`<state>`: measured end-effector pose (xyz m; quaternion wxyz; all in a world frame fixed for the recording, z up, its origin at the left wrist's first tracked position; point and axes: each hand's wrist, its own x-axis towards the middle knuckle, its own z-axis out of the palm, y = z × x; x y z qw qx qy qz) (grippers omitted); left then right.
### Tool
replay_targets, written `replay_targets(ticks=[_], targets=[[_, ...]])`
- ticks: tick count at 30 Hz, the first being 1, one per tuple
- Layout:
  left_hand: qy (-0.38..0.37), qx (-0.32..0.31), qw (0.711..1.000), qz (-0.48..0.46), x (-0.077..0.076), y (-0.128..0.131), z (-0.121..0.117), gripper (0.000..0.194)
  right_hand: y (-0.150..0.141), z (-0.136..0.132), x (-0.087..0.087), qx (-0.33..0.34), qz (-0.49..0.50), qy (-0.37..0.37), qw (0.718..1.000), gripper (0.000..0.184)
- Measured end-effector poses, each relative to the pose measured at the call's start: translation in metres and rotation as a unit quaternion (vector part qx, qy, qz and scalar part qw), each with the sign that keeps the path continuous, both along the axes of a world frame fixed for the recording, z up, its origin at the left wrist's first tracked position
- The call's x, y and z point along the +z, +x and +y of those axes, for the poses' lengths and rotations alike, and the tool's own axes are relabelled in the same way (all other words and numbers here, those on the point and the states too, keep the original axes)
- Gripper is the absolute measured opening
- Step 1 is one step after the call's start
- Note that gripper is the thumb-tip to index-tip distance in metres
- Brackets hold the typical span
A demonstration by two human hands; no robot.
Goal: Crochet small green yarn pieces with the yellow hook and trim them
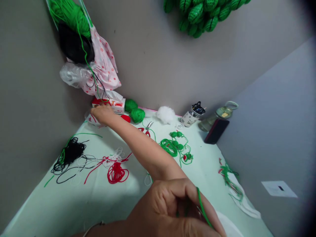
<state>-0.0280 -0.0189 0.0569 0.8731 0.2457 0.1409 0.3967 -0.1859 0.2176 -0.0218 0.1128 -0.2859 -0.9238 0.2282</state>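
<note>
My left hand (170, 210) is close to the camera at the bottom, its fingers curled, with a strand of green yarn (202, 207) looped over the index finger. The inside of the grip is partly hidden. Crossing above it, my right arm stretches to the far left corner of the table. There my right hand (102, 113) is bent down beside a red and white tissue box (118, 106), over a small pale container (93, 122) that I see only in part. Its fingertips are hidden.
Red yarn (118, 172), white yarn and black yarn (74, 149) lie left. Green balls (137, 115), red-handled scissors (148, 126), white stuffing (166, 115) and small green crochet pieces (175, 144) sit farther back. A pen cup (190, 118), bottle (209, 121) and phone (216, 131) stand right.
</note>
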Motion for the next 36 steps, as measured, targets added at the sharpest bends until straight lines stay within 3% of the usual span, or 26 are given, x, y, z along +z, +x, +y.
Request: replay_targets(ticks=[5,10,13,17,20,22,23,25,26,29,32,36], targets=[[-0.001,-0.003,1.000,0.005,0.002,-0.001,0.001,0.035,0.006,0.008,-0.001,-0.022,0.036,0.051,0.998,0.029],[0.011,0.004,1.000,0.007,0.004,0.001,0.001,0.033,0.016,0.000,0.012,-0.054,0.098,0.087,0.990,0.007],[0.006,0.005,1.000,0.015,0.005,0.003,0.000,0.037,0.023,-0.021,0.019,-0.083,0.133,0.112,0.981,0.021],[0.015,-0.009,1.000,0.010,-0.004,0.008,0.001,0.036,0.038,-0.049,0.013,-0.001,0.103,0.065,0.993,0.027],[0.034,-0.009,0.999,-0.018,-0.011,0.008,0.005,0.033,0.057,-0.061,0.004,0.013,0.092,0.020,0.996,0.023],[0.013,0.031,0.999,0.001,-0.011,0.005,0.009,0.026,0.078,-0.067,0.003,0.003,0.118,-0.020,0.993,0.022],[-0.003,0.064,0.998,0.020,-0.010,0.002,0.012,0.022,0.092,-0.071,0.004,-0.010,0.167,-0.075,0.983,0.017],[-0.020,0.139,0.989,0.048,-0.008,-0.004,0.017,0.014,0.130,-0.081,0.010,-0.043,0.267,-0.205,0.941,0.008],[-0.021,0.177,0.982,0.056,-0.007,-0.008,0.020,0.011,0.154,-0.088,0.014,-0.058,0.285,-0.221,0.931,0.011],[-0.024,0.246,0.966,0.077,-0.010,-0.014,0.027,0.006,0.229,-0.116,0.028,-0.157,0.344,-0.217,0.900,0.014],[-0.028,0.262,0.959,0.101,-0.017,-0.013,0.032,0.002,0.293,-0.154,0.040,-0.224,0.393,-0.199,0.869,0.014],[-0.012,0.237,0.962,0.132,-0.025,-0.002,0.029,0.005,0.332,-0.200,0.046,-0.230,0.406,-0.160,0.870,0.035]])
